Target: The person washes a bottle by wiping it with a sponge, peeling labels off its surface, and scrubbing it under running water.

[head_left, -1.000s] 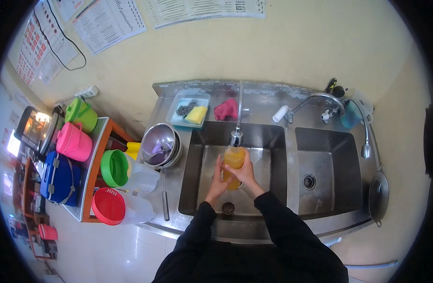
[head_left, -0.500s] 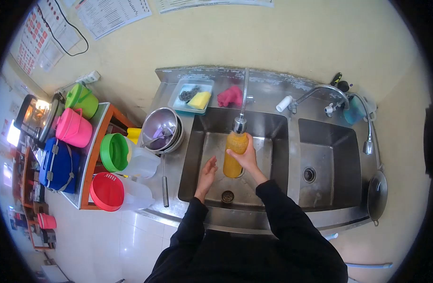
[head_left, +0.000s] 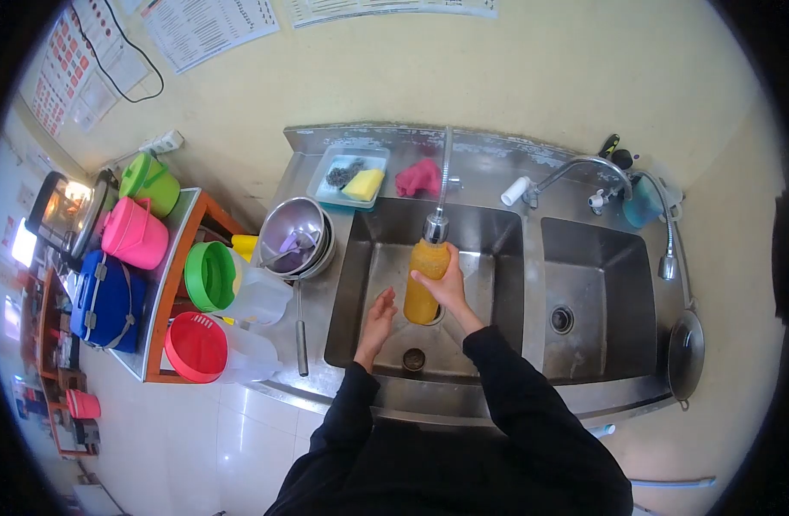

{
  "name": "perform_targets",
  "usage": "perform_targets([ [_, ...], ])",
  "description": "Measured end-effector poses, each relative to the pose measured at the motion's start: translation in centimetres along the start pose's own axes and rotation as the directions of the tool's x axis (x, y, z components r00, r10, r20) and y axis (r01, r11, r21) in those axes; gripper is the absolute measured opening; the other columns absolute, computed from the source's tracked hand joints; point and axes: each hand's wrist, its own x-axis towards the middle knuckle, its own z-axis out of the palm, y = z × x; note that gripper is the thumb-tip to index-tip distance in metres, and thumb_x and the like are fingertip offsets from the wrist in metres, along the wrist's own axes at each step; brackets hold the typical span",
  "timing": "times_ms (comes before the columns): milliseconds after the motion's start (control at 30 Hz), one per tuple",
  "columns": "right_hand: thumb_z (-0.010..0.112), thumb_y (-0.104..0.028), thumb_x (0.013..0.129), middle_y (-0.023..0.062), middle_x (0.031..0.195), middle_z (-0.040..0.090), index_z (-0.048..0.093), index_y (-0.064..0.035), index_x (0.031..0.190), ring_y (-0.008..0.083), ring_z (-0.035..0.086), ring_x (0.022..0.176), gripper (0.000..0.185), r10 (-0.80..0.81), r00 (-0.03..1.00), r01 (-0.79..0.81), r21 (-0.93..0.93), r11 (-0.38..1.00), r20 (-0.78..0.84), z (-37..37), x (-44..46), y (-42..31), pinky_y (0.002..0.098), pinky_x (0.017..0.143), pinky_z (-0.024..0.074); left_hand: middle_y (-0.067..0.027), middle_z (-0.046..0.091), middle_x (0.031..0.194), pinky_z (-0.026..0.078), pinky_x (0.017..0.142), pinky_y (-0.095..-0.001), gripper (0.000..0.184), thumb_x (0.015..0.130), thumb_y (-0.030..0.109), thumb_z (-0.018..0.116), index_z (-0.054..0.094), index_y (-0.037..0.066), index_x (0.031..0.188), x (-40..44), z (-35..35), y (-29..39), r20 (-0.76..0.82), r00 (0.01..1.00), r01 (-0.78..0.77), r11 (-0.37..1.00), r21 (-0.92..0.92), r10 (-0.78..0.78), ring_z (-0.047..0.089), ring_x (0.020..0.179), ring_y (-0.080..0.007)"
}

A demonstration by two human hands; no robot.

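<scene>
My right hand (head_left: 448,282) is wrapped round the upper right side of a bottle (head_left: 421,297) that looks yellow-orange. The bottle is held in the left sink basin (head_left: 373,297), its top right under the metal spray head (head_left: 435,228) of a hanging faucet. To the left of the bottle, my left hand (head_left: 376,327) is open, apart from it, with fingers spread and nothing in them. Whether water is running from the spray head is too small to tell.
Stacked metal bowls (head_left: 293,234) and a tray (head_left: 348,175) with a yellow sponge and scourer stand left of the basin. A pink cloth (head_left: 418,177) lies behind it. The second basin (head_left: 596,297) is at the right; colourful containers (head_left: 209,277) stand at the left.
My left hand has come off the bottle and moved left, opening. My right hand still holds the bottle under the spray head. Since half a second ago, hardly anything has moved.
</scene>
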Motion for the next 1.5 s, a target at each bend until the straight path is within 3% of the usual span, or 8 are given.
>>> perform_targets([
  [667, 0.085, -0.022, 0.069, 0.0147, 0.119, 0.059, 0.028, -0.0064, 0.134, 0.0236, 0.059, 0.11, 0.088, -0.013, 1.0, 0.014, 0.061, 0.998, -0.015, 0.5, -0.2, -0.6, 0.0363, 0.095, 0.0461, -0.0126, 0.042, 0.142, 0.03, 0.108, -0.0329, 0.057, 0.089, 0.001, 0.047, 0.035, 0.009, 0.144, -0.7, -0.7, -0.1, -0.058, 0.998, 0.003, 0.999, -0.036, -0.005, 0.038, 0.133, -0.0221],
  [767, 0.085, -0.027, 0.065, 0.0162, 0.116, 0.061, 0.033, -0.0073, 0.132, 0.0288, 0.061, 0.108, 0.087, 0.016, 0.999, -0.013, 0.05, 0.999, -0.051, 0.7, 0.1, -0.3, 0.0397, 0.093, 0.0473, -0.0135, 0.041, 0.143, 0.029, 0.109, -0.0335, 0.057, 0.089, 0.0, 0.047, 0.034, 0.008, 0.144, -0.9, -0.4, 0.4, -0.058, 0.998, 0.014, 0.999, -0.029, -0.016, 0.037, 0.134, -0.0228],
  [1033, 0.085, -0.028, 0.065, 0.0175, 0.116, 0.061, 0.032, -0.0074, 0.133, 0.0299, 0.061, 0.108, 0.089, 0.029, 0.998, -0.027, 0.039, 0.999, -0.05, 0.5, 0.3, -0.7, 0.0401, 0.093, 0.0474, -0.0161, 0.038, 0.145, 0.027, 0.111, -0.0337, 0.058, 0.088, -0.003, 0.045, 0.034, 0.009, 0.144, -1.1, -0.6, 0.3, -0.055, 0.998, 0.036, 0.998, -0.044, -0.038, 0.035, 0.136, -0.024],
  [1167, 0.084, -0.024, 0.069, 0.0155, 0.117, 0.06, 0.027, -0.0047, 0.135, 0.0245, 0.06, 0.109, 0.089, 0.028, 0.999, -0.03, -0.032, 0.999, -0.036, 0.3, 0.5, -0.4, 0.037, 0.094, 0.0464, -0.0072, 0.044, 0.142, 0.037, 0.101, -0.0385, 0.055, 0.092, 0.013, 0.048, 0.035, 0.017, 0.145, -0.5, -1.4, -1.5, -0.044, 0.999, -0.025, 0.999, 0.045, 0.027, 0.042, 0.128, -0.0217],
  [1267, 0.082, -0.032, 0.068, 0.0174, 0.114, 0.062, 0.032, -0.0084, 0.132, 0.0316, 0.062, 0.105, 0.085, 0.139, 0.989, -0.142, -0.047, 0.989, -0.052, -0.4, -0.4, -2.3, 0.0403, 0.091, 0.0478, -0.0077, 0.043, 0.142, 0.036, 0.102, -0.0406, 0.055, 0.092, 0.015, 0.049, 0.035, 0.017, 0.145, -1.2, -1.1, -0.8, -0.05, 0.999, 0.011, 1.0, 0.029, -0.01, 0.041, 0.129, -0.0223],
  [1367, 0.081, -0.033, 0.069, 0.0172, 0.111, 0.064, 0.033, -0.0087, 0.131, 0.0329, 0.063, 0.102, 0.082, 0.129, 0.979, -0.134, 0.023, 0.991, 0.159, -0.2, -0.3, 4.9, 0.0399, 0.09, 0.0485, -0.0081, 0.042, 0.143, 0.034, 0.103, -0.0428, 0.055, 0.092, 0.019, 0.049, 0.035, 0.018, 0.145, -2.2, -1.0, 0.7, -0.063, 0.997, 0.049, 0.999, -0.006, -0.049, 0.04, 0.13, -0.0231],
  [1467, 0.08, -0.037, 0.07, 0.0174, 0.107, 0.065, 0.035, -0.0056, 0.129, 0.0326, 0.064, 0.099, 0.08, 0.202, 0.978, -0.208, -0.249, 0.946, -0.053, -2.6, -1.7, 2.1, 0.039, 0.09, 0.0482, -0.0083, 0.042, 0.144, 0.033, 0.104, -0.0441, 0.055, 0.093, 0.022, 0.049, 0.034, 0.019, 0.145, -3.2, -0.9, 0.2, -0.057, 0.997, 0.055, 0.999, -0.001, -0.055, 0.038, 0.132, -0.0238],
  [1500, 0.079, -0.038, 0.07, 0.0175, 0.107, 0.065, 0.035, -0.0046, 0.128, 0.0322, 0.064, 0.099, 0.08, 0.181, 0.983, -0.179, -0.263, 0.948, -0.015, -3.2, -2.0, 2.7, 0.039, 0.089, 0.0483, -0.0083, 0.042, 0.144, 0.032, 0.104, -0.0442, 0.055, 0.093, 0.022, 0.049, 0.034, 0.019, 0.145, -3.1, -0.8, 0.3, -0.048, 0.998, 0.05, 0.999, 0.006, -0.05, 0.038, 0.132, -0.0241],
])
